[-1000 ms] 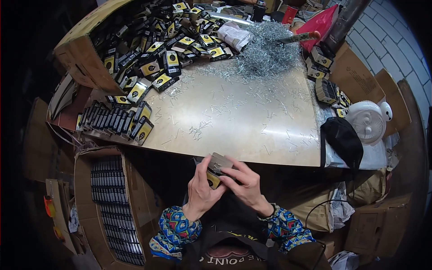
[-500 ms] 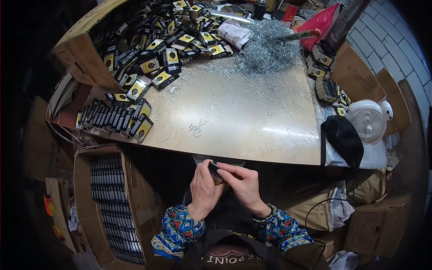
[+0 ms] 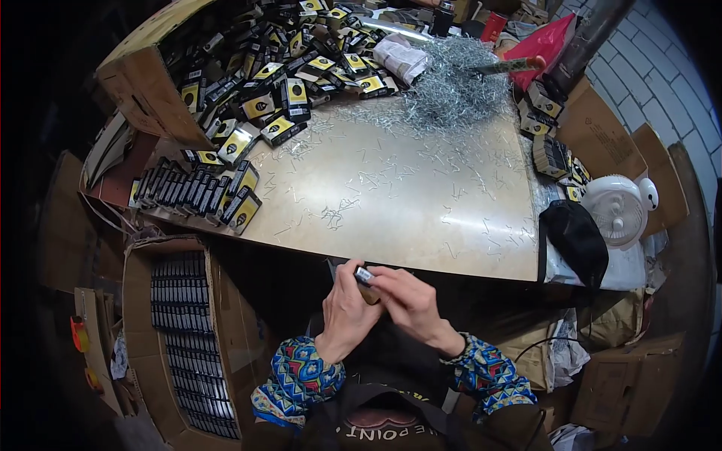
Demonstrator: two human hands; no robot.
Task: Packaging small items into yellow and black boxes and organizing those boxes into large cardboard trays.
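Note:
Between my two hands, just in front of the table's near edge, is a small black and yellow box with a pale label on its end. My left hand wraps round it from the left side. From the right, the fingers of my right hand press on the same box, hiding much of it. On the table beyond lie scattered thin bent metal pins. A row of similar small boxes stands at the table's left edge.
Many loose boxes spill from a tipped carton at the far left. A heap of metal pins sits at the back. On the right are a white fan and a black cloth. A carton packed with boxes stands lower left.
The box has turned in my hands, so its pale-labelled end now shows. My right fingers have shifted along it. The whole view has moved slightly.

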